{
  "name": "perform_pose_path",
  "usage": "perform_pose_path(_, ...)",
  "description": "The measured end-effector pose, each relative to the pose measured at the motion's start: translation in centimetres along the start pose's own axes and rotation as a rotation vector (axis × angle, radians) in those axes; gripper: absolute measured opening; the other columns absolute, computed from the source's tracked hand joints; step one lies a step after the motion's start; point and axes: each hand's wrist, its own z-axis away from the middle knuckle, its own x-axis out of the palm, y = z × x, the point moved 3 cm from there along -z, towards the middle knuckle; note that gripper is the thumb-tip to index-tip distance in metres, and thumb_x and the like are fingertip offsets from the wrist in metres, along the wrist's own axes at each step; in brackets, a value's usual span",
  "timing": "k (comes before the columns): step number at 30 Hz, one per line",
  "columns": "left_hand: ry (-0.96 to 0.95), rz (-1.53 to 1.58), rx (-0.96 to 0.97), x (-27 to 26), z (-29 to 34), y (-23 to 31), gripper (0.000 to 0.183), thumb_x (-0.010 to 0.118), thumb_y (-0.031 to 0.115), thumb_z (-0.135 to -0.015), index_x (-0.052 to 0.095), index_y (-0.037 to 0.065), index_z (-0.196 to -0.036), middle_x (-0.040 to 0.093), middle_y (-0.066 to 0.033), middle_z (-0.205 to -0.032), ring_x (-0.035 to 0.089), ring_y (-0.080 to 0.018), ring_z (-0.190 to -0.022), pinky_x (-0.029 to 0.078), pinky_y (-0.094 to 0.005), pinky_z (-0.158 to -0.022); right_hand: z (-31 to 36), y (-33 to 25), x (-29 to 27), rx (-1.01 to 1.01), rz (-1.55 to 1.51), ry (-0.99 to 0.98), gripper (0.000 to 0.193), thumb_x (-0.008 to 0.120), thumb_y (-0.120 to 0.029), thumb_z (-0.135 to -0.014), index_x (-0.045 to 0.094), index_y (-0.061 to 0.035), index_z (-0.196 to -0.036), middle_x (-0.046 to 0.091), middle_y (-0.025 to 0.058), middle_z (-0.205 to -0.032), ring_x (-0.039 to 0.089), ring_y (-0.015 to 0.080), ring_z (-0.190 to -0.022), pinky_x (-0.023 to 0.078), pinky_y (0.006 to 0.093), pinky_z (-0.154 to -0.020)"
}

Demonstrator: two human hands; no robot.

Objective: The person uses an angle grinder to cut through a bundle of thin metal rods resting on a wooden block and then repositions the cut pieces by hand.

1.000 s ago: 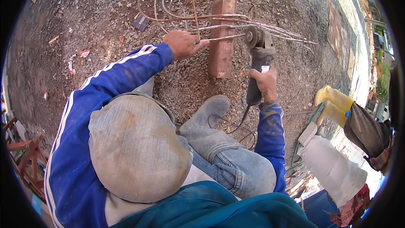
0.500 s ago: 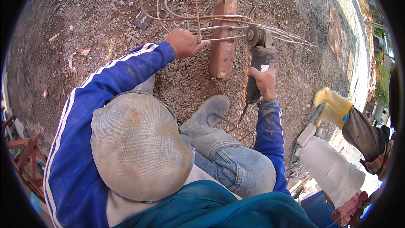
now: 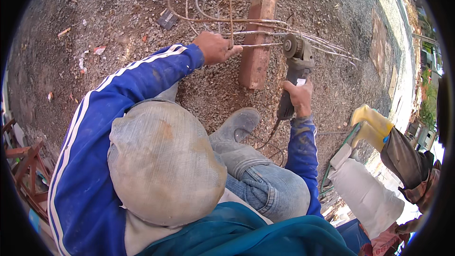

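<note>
My right hand (image 3: 300, 96) is wrapped round the dark body of an angle grinder (image 3: 297, 73). The grinder's head and round disc sit at the right side of a timber beam (image 3: 254, 72), against or very near a thin metal rod (image 3: 256, 45). That rod lies across the timber, and my left hand (image 3: 213, 47) is closed on its left end, index finger along it. Beside that hand a short rusty rod (image 3: 231, 16) points away from me. Several bent metal rods (image 3: 246, 21) cross the timber further off. Whether the disc is spinning cannot be told.
Gravel ground (image 3: 142, 52) surrounds the work, with a small dark box (image 3: 167, 19) on it. The grinder's cord (image 3: 272, 135) trails past my boot (image 3: 241, 122). At the right another person stands in yellow boots (image 3: 372, 118), near a white sack (image 3: 367, 194). Reddish wooden frames (image 3: 28, 161) stand at the left.
The view has shifted slightly, so the rods, timber and both hands appear a little further right. Orange specks beside the grinder have mostly faded. Both hands keep their grips.
</note>
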Motion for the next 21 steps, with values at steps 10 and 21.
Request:
perform_pose_path(10, 0.058, -0.011, 0.026, 0.8, -0.1, -0.5, 0.062, 0.033, 0.060, -0.103, 0.071, 0.012, -0.092, 0.070, -0.0199, -0.076, 0.071, -0.0371, -0.076, 0.055, -0.0502, -0.069, -0.5, 1.1, 0.1, -0.157, 0.094, 0.125, 0.048, 0.082, -0.022, -0.063, 0.063, 0.0028, -0.100, 0.069, 0.0106, -0.088, 0.064, 0.0216, -0.074, 0.053, 0.0356, -0.069)
perform_pose_path(21, 0.119, 0.001, 0.051, 1.1, -0.2, -0.6, 0.064, 0.034, 0.059, -0.103, 0.069, 0.010, -0.083, 0.069, -0.0192, -0.071, 0.070, -0.0366, -0.071, 0.055, -0.0505, -0.064, 0.3, 0.1, -0.1, -0.045, 0.108, 0.079, 0.070, 0.084, -0.033, -0.059, 0.059, 0.0052, -0.112, 0.067, 0.0185, -0.101, 0.065, 0.0310, -0.090, 0.053, 0.0422, -0.082)
